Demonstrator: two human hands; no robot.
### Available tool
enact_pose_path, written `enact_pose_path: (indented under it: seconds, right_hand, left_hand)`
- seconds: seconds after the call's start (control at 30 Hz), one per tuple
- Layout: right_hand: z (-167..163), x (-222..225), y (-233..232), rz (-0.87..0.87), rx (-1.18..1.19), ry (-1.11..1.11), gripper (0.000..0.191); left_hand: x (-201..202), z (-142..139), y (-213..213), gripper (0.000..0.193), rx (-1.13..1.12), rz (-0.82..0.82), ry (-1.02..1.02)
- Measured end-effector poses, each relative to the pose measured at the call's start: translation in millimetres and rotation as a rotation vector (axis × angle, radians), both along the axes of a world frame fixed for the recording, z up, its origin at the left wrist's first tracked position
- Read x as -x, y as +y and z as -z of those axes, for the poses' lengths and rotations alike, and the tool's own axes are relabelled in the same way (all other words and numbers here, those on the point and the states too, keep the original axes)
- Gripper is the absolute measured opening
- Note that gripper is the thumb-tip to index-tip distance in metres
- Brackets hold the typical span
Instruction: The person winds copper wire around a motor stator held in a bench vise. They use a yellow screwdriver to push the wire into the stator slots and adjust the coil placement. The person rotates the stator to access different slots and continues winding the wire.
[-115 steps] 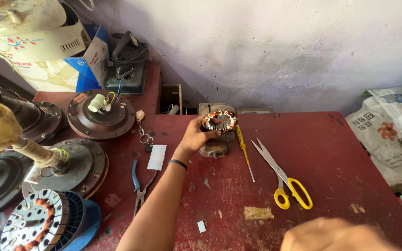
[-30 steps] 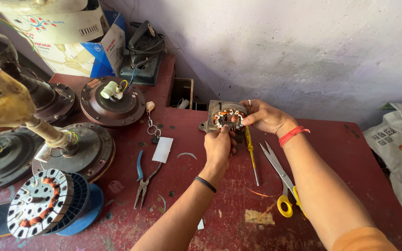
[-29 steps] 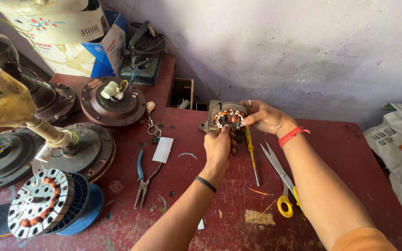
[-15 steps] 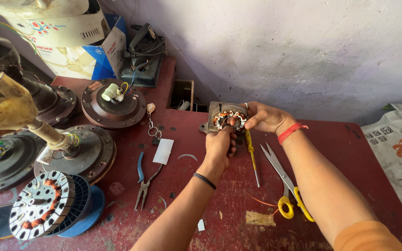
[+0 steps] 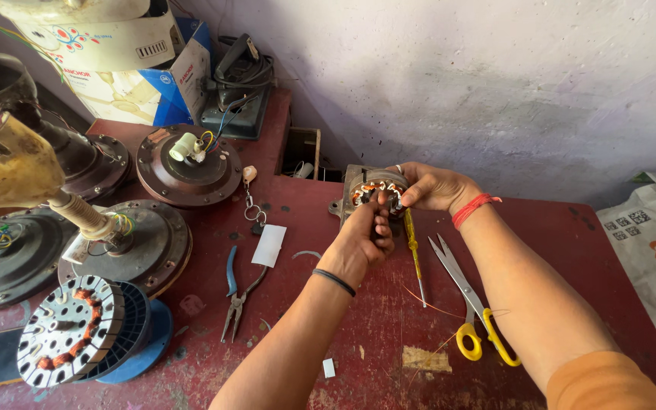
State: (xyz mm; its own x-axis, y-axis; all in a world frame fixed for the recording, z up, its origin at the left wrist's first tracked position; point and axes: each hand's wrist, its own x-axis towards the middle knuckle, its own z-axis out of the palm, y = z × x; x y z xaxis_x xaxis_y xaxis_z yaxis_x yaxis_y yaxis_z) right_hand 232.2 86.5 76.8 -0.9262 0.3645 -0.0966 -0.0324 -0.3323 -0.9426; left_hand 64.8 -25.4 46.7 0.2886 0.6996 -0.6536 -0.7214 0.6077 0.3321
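Both hands grip a small round motor core (image 5: 377, 193) wound with copper wire, held above the worn red desk (image 5: 571, 250): the left hand (image 5: 362, 243) pinches from below, the right hand (image 5: 434, 186) from the side. A yellow-handled screwdriver (image 5: 414, 250) and scissors (image 5: 465, 296) lie just beneath, blue pliers (image 5: 235, 292) further left

The hands (image 5: 400, 212) hide much of the small wound stator (image 5: 373, 191).

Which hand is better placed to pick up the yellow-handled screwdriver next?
Probably the right hand: it grips the motor stator from the side directly above the screwdriver, while the left hand has its fingers pinching at the stator's copper windings.
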Motion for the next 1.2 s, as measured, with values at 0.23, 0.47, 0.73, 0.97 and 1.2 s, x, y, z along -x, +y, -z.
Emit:
enact_pose_path:
  seconds: [0.23,0.47,0.73,0.97,1.2]
  right_hand:
    - [3.3,-3.2,-17.4,0.158,-0.126,0.045,0.057]
    - [25.0,1.6,-53.8,0.53,-0.207,0.025,0.048]
    - [32.0,9.4,-76.8,0.677,-0.356,0.03,0.051]
    - [38.5,19.0,-89.7,0.758,-0.323,0.003,0.052]
    - [38.7,23.3,-89.0,0.828,-0.354,0.007,0.044]
  left_hand:
    - [10.0,-13.8,-54.1,0.026,-0.275,-0.105,0.336]
    - [10.5,-12.6,-71.6,0.05,-0.521,0.002,0.819]
    - [13.2,-8.3,-68.4,0.046,-0.777,0.25,1.269]
    - [24.6,-2.9,-74.8,0.033,-0.935,0.324,1.385]
    - [38.2,-20.5,-84.5,0.031,-0.79,0.296,1.502]
